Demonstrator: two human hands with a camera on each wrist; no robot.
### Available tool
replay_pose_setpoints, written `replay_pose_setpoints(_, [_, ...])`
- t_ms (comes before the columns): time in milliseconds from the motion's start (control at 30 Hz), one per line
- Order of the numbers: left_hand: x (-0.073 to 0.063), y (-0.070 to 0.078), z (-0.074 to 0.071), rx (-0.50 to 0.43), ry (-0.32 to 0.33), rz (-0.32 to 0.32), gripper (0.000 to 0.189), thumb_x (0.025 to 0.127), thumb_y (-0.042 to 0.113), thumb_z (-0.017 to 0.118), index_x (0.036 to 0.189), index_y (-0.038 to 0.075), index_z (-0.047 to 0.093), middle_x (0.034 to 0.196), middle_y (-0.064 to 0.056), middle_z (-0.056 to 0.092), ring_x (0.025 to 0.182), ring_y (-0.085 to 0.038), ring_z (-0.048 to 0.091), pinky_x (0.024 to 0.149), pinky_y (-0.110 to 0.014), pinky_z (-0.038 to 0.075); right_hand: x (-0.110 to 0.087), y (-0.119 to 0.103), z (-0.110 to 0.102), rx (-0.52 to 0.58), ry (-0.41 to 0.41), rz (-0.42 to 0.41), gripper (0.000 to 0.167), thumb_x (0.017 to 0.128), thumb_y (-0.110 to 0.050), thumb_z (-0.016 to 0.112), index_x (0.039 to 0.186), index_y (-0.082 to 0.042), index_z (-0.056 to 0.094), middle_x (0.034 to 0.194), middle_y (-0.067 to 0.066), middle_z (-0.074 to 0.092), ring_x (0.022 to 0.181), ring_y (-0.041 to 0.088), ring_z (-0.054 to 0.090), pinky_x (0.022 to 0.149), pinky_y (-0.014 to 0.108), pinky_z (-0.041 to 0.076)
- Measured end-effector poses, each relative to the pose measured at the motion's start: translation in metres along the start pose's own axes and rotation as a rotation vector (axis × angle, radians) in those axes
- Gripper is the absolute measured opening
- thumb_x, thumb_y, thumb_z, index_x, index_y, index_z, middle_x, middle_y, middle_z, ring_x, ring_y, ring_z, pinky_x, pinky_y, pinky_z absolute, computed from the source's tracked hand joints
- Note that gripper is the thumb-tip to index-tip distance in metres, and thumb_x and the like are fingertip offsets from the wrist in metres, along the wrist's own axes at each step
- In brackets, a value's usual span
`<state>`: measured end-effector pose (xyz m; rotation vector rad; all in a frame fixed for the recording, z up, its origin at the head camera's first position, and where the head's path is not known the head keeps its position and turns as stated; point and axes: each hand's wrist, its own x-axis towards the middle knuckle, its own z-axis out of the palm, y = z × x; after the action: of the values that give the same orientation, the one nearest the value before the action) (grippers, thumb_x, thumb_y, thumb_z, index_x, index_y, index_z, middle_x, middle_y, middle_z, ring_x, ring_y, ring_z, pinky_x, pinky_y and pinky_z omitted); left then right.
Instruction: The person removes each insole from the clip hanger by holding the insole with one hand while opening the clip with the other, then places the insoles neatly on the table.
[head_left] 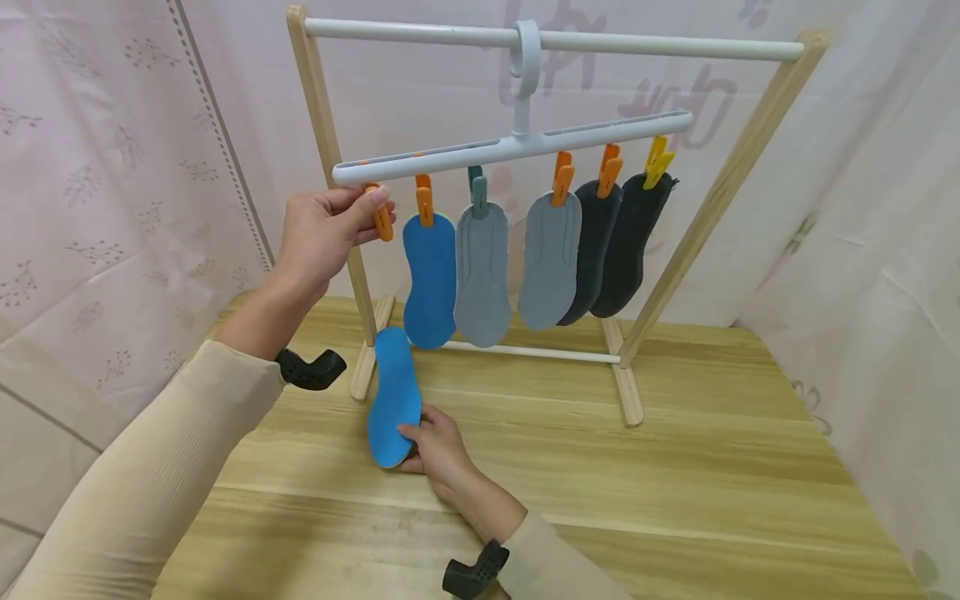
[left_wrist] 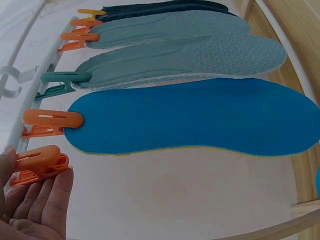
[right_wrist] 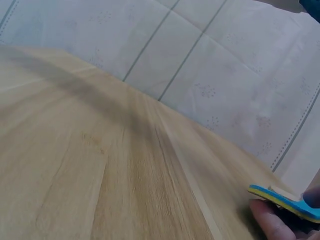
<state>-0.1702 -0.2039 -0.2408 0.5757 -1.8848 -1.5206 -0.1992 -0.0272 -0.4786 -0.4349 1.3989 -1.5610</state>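
Note:
My left hand (head_left: 322, 229) pinches an orange clothespin (head_left: 383, 218) at the left end of a white hanger (head_left: 517, 148). In the left wrist view that clothespin sits between thumb and fingers, with no insole in it. Lower down, my right hand (head_left: 442, 450) holds a blue insole (head_left: 395, 392) by its lower end, thumb on the blue face, its other end tilted up toward the rack. Another blue insole (left_wrist: 190, 117) hangs from the neighbouring orange clip (left_wrist: 52, 119). In the right wrist view only the yellow-edged end of the held insole (right_wrist: 285, 202) shows.
Two grey insoles (head_left: 482, 275) and two black ones (head_left: 630, 242) hang further right from green, orange and yellow clips. The hanger hooks over the white rod of a wooden rack (head_left: 678, 242), whose feet stand on the wood-grain table (head_left: 712, 467). Patterned curtains surround it.

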Motion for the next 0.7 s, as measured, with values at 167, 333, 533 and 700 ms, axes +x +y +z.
replay_pose_setpoints(167, [-0.001,-0.001,0.000,0.036,-0.016,0.007,0.050,0.093,0.038,0.069,0.130,0.004,0.068,0.114,-0.010,0.074,0.103,-0.012,0.074,0.092,-0.026,0.059,-0.001,0.000,-0.001,-0.012,-0.026,0.007,0.043,0.102,-0.009,0.057,0.141,0.006,0.048,0.125,0.025,0.066,0.104,0.034,0.073,0.080,0.043,0.064])
replay_pose_setpoints(333, [-0.001,0.000,0.000,0.082,-0.023,0.006,0.050,0.093,0.039,0.069,0.130,0.005,0.068,0.120,-0.013,0.072,0.105,-0.012,0.073,0.093,-0.026,0.059,-0.003,0.000,-0.001,-0.073,-0.013,-0.001,0.044,0.102,-0.018,0.058,0.138,0.005,0.051,0.116,0.021,0.071,0.082,0.019,0.076,0.071,0.033,0.064])
replay_pose_setpoints(533, [0.000,0.000,-0.001,0.101,-0.027,0.016,0.050,0.094,0.038,0.068,0.131,0.005,0.067,0.124,-0.014,0.071,0.109,-0.014,0.072,0.095,-0.026,0.058,-0.009,-0.002,-0.002,-0.109,-0.021,-0.011,0.049,0.102,-0.022,0.059,0.142,0.004,0.049,0.123,0.017,0.069,0.099,0.020,0.073,0.078,0.030,0.063])
replay_pose_setpoints(700, [-0.001,0.001,-0.001,0.120,-0.029,0.024,0.048,0.095,0.036,0.068,0.131,0.005,0.067,0.126,-0.015,0.069,0.110,-0.015,0.071,0.096,-0.027,0.058,-0.015,-0.004,-0.002,-0.138,-0.051,-0.036,0.057,0.103,-0.022,0.058,0.150,0.004,0.040,0.137,0.020,0.063,0.125,0.031,0.064,0.097,0.041,0.059])
